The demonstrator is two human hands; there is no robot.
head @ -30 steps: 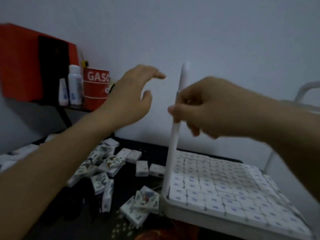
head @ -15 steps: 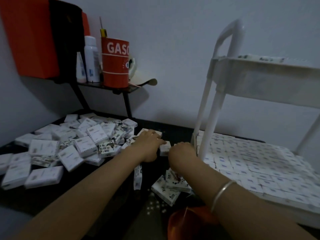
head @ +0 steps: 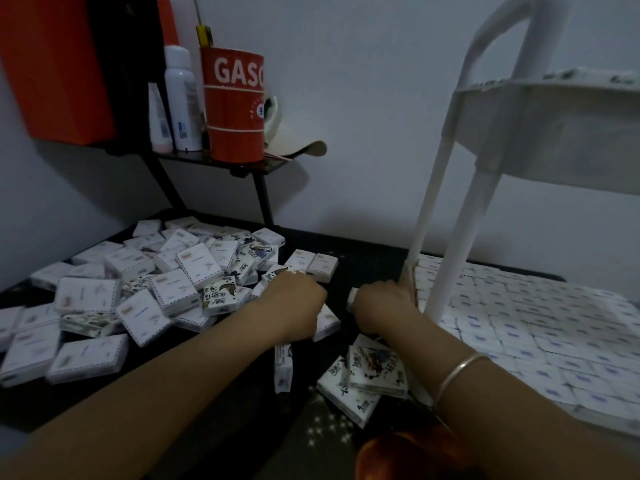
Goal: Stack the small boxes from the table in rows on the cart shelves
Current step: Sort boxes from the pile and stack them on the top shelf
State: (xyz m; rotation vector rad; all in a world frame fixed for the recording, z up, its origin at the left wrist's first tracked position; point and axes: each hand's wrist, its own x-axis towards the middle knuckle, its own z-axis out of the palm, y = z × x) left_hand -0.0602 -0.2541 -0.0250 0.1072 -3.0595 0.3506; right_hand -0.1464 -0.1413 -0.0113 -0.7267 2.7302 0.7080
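Small white boxes (head: 156, 289) lie in a loose pile on the left of the black table (head: 367, 261). More printed boxes (head: 367, 375) lie near the front. My left hand (head: 294, 306) is lowered over one small box (head: 327, 323) with its fingers curled down on it. My right hand (head: 384, 310) is curled beside the cart's post (head: 450, 237); a white box corner (head: 351, 297) sticks out of its grip. The white cart's lower shelf (head: 588, 417) is covered with neat rows of boxes (head: 519, 323). Its upper shelf (head: 554, 133) carries a few boxes at its top edge.
A black wall shelf (head: 242, 164) at the back left holds a red can (head: 235, 105), white bottles (head: 180, 98) and a cap (head: 294, 143). A red box (head: 55, 64) sits beside them. Something orange (head: 398, 455) is at the bottom edge.
One second ago both hands were raised, the right gripping the cart post. They have dropped to the table between the pile and the cart, and the view has shifted left.
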